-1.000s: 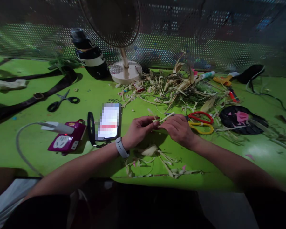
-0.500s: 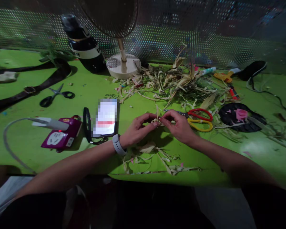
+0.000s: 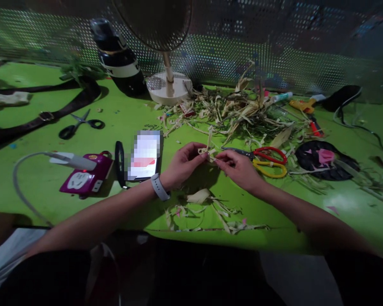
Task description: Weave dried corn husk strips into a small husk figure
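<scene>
Pinching a pale looped husk piece (image 3: 204, 151) in the left hand (image 3: 184, 164), left of the red-and-yellow scissors (image 3: 271, 162). Pinching its right end in the right hand (image 3: 240, 168), fingertips together, just beside the scissors. With husk scraps (image 3: 199, 196) nearer than the scissors, a husk pile (image 3: 225, 108) beyond, a lit phone (image 3: 146, 155) well left, a black pad (image 3: 308, 165) right.

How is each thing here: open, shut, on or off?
Husk strip: bent, in left hand.
Right hand: pinching husk.
Phone: screen lit.
Power strip: red light on.
Black-handled scissors: open.
Red-and-yellow-handled scissors: lying flat.
Bottle: lid on.
Fan: standing; spinning unclear.
</scene>
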The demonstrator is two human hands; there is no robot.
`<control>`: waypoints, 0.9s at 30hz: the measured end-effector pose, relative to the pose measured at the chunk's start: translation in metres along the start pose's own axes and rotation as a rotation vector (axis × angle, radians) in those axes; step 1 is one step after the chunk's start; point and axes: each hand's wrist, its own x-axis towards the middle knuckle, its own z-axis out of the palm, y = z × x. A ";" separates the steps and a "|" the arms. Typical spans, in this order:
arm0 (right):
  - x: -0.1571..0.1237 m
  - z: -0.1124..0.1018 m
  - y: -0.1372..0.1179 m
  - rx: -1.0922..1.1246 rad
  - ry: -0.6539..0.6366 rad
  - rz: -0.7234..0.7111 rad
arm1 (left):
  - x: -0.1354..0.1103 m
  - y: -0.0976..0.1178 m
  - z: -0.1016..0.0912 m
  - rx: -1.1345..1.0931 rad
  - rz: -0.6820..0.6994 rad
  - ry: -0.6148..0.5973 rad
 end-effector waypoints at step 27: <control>-0.001 -0.001 -0.009 0.303 -0.089 0.201 | -0.002 0.008 -0.004 0.150 0.014 -0.379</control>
